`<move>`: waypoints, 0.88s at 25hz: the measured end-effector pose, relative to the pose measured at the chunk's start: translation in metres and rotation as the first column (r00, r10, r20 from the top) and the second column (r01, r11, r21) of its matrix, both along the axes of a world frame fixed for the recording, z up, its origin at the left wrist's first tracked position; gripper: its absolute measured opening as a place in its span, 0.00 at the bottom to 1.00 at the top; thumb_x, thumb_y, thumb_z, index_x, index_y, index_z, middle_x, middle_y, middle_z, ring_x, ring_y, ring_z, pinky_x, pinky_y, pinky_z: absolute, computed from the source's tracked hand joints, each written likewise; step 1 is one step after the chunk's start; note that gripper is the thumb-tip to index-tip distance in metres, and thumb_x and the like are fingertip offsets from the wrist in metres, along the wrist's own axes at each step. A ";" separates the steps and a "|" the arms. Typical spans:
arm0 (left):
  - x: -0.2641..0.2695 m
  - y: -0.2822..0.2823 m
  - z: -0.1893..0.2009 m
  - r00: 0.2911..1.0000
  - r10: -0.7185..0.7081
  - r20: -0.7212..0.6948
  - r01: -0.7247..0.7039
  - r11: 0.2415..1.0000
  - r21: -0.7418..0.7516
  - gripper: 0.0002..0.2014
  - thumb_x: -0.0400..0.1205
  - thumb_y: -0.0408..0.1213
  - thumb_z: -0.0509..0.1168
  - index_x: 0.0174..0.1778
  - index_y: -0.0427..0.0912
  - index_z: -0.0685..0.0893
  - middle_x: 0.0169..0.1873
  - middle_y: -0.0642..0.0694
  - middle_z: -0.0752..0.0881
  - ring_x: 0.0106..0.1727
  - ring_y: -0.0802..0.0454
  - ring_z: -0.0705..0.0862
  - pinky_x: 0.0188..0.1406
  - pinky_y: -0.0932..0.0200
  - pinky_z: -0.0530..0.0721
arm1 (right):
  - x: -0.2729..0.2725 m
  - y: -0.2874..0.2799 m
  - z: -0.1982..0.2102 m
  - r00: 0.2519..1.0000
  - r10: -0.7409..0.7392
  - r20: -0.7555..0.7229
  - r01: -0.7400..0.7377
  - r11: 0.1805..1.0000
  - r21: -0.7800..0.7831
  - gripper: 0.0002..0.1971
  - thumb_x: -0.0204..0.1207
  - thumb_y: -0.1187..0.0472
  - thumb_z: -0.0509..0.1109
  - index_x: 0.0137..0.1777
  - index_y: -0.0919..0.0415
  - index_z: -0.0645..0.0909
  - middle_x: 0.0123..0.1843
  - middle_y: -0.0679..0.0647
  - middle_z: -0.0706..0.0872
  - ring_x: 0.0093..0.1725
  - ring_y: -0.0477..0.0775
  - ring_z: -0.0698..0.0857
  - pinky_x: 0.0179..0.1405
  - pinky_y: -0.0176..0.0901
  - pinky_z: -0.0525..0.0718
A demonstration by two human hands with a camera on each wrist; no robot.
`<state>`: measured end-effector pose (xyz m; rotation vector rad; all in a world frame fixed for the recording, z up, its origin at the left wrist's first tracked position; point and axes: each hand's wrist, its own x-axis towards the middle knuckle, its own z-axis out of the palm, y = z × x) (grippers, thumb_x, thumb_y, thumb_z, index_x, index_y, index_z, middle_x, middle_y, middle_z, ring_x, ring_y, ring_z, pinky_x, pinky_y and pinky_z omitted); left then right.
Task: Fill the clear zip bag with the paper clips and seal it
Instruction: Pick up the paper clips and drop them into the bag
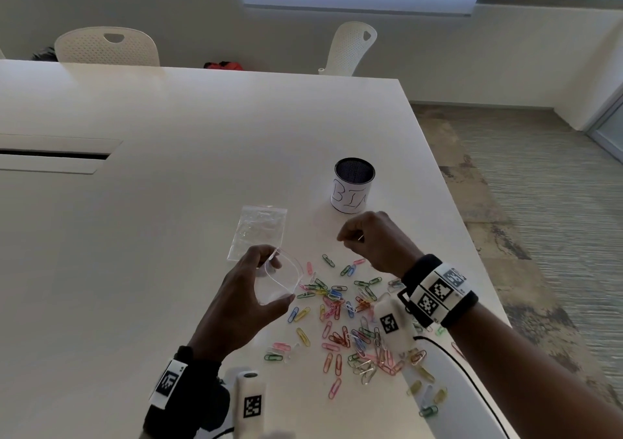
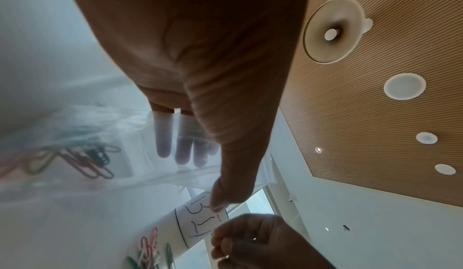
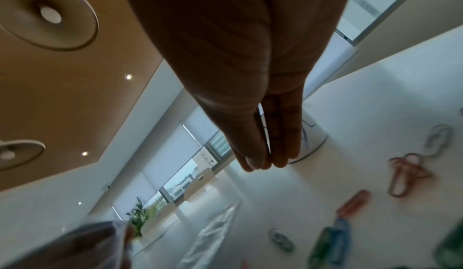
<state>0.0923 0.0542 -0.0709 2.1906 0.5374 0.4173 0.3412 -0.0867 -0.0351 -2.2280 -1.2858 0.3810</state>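
My left hand [image 1: 282, 279] holds a clear zip bag [image 1: 269, 287] just above the table, thumb on one side and fingers on the other, its mouth bowed open toward the right. In the left wrist view several coloured paper clips [image 2: 82, 158] lie inside the bag [image 2: 75, 184]. My right hand [image 1: 350, 238] hovers to the right of the bag's mouth and pinches a pale paper clip [image 3: 264, 126] between thumb and fingers [image 3: 285, 150]. A loose pile of coloured paper clips [image 1: 347, 320] is scattered on the white table [image 1: 168, 202] below both hands.
A second flat clear bag [image 1: 259, 233] lies on the table just beyond my left hand. A cup marked "BIN" [image 1: 352, 189] stands behind my right hand. The table's right edge [image 1: 448, 196] runs close by; two white chairs [image 1: 108, 46] stand at the far side.
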 end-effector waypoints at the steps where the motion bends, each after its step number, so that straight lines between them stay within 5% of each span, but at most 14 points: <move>1: 0.000 0.000 0.000 1.000 -0.002 0.002 0.002 1.000 0.001 0.31 0.74 0.45 0.84 0.68 0.55 0.75 0.58 0.65 0.83 0.64 0.72 0.82 0.56 0.74 0.77 | 0.003 -0.002 -0.007 0.999 0.018 0.030 -0.016 0.997 -0.072 0.09 0.79 0.68 0.77 0.57 0.60 0.93 0.55 0.57 0.95 0.50 0.51 0.93 0.56 0.47 0.93; 5: -0.001 -0.001 0.000 1.000 -0.011 0.015 0.011 1.000 0.003 0.32 0.73 0.48 0.84 0.68 0.57 0.74 0.58 0.65 0.83 0.65 0.73 0.81 0.53 0.66 0.83 | 0.021 -0.019 -0.025 0.984 -0.067 0.164 0.111 0.955 -0.276 0.14 0.83 0.64 0.72 0.67 0.57 0.87 0.67 0.56 0.88 0.63 0.58 0.88 0.65 0.51 0.87; 8: -0.002 -0.001 0.001 1.000 -0.008 0.023 0.008 1.000 0.009 0.32 0.73 0.50 0.83 0.68 0.58 0.74 0.59 0.65 0.83 0.65 0.73 0.81 0.52 0.68 0.83 | 0.020 -0.026 -0.031 0.987 -0.088 0.134 0.127 0.939 -0.319 0.16 0.85 0.66 0.67 0.70 0.56 0.85 0.68 0.56 0.84 0.64 0.59 0.85 0.65 0.49 0.85; 15: 0.000 0.001 -0.001 1.000 -0.007 0.000 0.007 1.000 0.022 0.33 0.73 0.45 0.85 0.69 0.57 0.74 0.59 0.65 0.83 0.64 0.72 0.82 0.51 0.76 0.79 | -0.039 -0.008 -0.030 0.987 0.131 -0.097 -0.151 0.959 -0.241 0.13 0.88 0.67 0.65 0.68 0.61 0.86 0.68 0.55 0.82 0.60 0.53 0.85 0.60 0.38 0.86; 18: 0.000 0.001 0.000 1.000 -0.009 0.000 0.009 1.000 0.028 0.33 0.73 0.46 0.85 0.69 0.57 0.74 0.59 0.64 0.83 0.64 0.70 0.82 0.51 0.76 0.79 | -0.043 0.001 -0.025 0.988 0.149 -0.028 -0.152 0.974 -0.169 0.14 0.88 0.69 0.64 0.67 0.59 0.86 0.69 0.55 0.84 0.60 0.52 0.86 0.62 0.42 0.88; 22: -0.001 0.001 0.000 1.000 -0.014 0.009 0.013 0.999 0.029 0.34 0.73 0.47 0.85 0.70 0.57 0.73 0.59 0.63 0.83 0.64 0.68 0.82 0.54 0.70 0.81 | -0.035 0.013 -0.022 0.953 0.303 -0.011 -0.295 0.920 -0.259 0.24 0.86 0.73 0.61 0.77 0.52 0.80 0.81 0.51 0.76 0.78 0.53 0.74 0.79 0.50 0.77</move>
